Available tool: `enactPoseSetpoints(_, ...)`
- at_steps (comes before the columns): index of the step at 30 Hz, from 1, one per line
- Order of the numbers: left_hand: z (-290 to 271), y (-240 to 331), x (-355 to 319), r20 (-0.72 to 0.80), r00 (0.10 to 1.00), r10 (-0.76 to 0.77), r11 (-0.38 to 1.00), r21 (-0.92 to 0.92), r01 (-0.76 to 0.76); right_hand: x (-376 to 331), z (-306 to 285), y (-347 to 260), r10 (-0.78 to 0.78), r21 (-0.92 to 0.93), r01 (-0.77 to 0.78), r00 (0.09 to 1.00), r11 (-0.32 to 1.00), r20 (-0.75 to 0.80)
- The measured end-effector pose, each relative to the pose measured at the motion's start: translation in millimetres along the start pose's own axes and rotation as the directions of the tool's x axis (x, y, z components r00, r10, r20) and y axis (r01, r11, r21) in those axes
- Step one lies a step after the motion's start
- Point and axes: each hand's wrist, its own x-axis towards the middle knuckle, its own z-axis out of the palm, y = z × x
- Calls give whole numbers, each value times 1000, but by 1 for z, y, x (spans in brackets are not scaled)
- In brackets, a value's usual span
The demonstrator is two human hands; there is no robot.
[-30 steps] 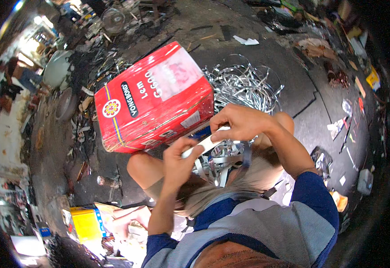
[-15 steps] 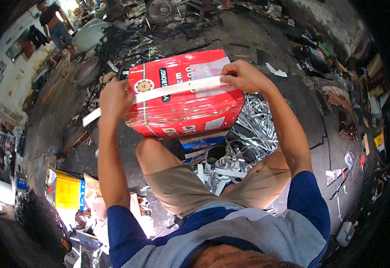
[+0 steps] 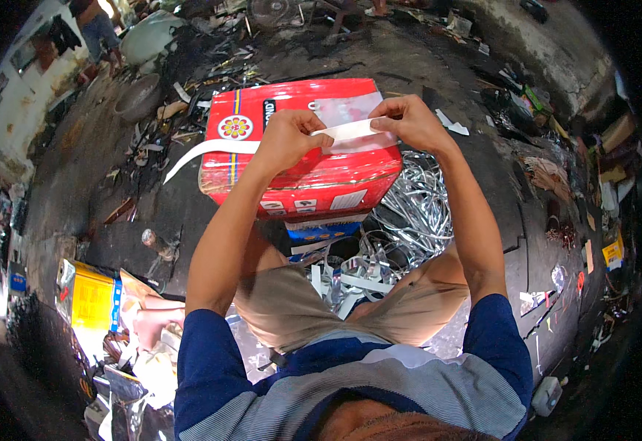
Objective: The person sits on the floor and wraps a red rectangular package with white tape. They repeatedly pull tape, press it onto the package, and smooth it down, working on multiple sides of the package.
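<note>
This looks like a rough workshop — one where the work happens down on the floor. The dark, scuffed floor (image 3: 177, 217) is littered with offcuts and scraps, and a tangled heap of shiny silvery strips (image 3: 420, 202) lies beside a red carton (image 3: 313, 170) with a white strip (image 3: 218, 146) across it. A yellow box (image 3: 94, 300) stands among more litter on the left. Farther off are a round basin (image 3: 138, 98), a stained pale wall (image 3: 3, 125) and another person (image 3: 98, 40) — partly cut off by the edge.
</note>
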Motion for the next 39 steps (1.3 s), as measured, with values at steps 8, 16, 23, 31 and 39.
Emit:
enactPoseSetpoints(8,-18,4,-8,57,998,-9,1000,28,8,1,10,-7,75,6,-75,996,997,-52)
enactPoseSetpoints(16,-50,-3,26,-390,822,414,667,745,17,1,15,12,-6,-139,-14,990,990,-142)
enactPoseSetpoints(23,53,9,33,-116,965,236,966,132,-220,-12,34,-10,-107,-361,4,958,932,-267)
enactPoseSetpoints(31,80,17,24,-193,941,279,958,124,-258,-36,13,3,-389,-608,206,902,767,-185)
enactPoseSetpoints(39,75,17,20,-139,921,365,916,232,-328,-33,10,4,-465,-715,336,885,614,17)
